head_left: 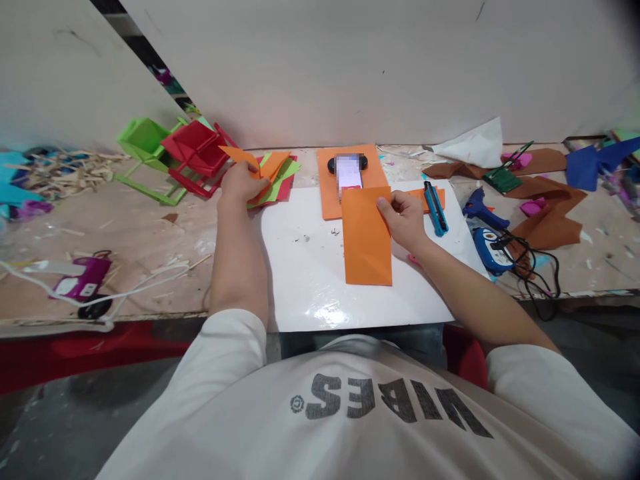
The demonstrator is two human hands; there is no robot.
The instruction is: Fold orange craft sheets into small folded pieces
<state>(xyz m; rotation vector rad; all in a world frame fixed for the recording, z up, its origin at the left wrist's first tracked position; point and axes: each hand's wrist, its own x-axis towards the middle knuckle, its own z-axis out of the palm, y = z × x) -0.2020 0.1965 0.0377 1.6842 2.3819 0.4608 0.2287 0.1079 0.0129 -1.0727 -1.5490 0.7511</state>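
My right hand (407,219) pinches the right edge of an upright orange paper rectangle (367,240), thumb in front, above a white board (305,267). At the far left of the board, my left hand (243,181) closes on an orange paper piece (273,164). Beneath that piece lie green and red paper pieces (285,188), fanned out; my fingers partly hide them. Behind the held rectangle, a phone (349,171) rests on a larger orange sheet (327,193). A blue box cutter (436,210) lies right of my right hand, over an orange strip (441,197).
Small green (145,143) and red (193,150) model chairs stand at left. Further left are wood sticks (75,172) and a purple device (83,277) with a white cable. Rightward lie a blue glue gun (485,210), a blue corded device (493,252) and brown scraps (555,227).
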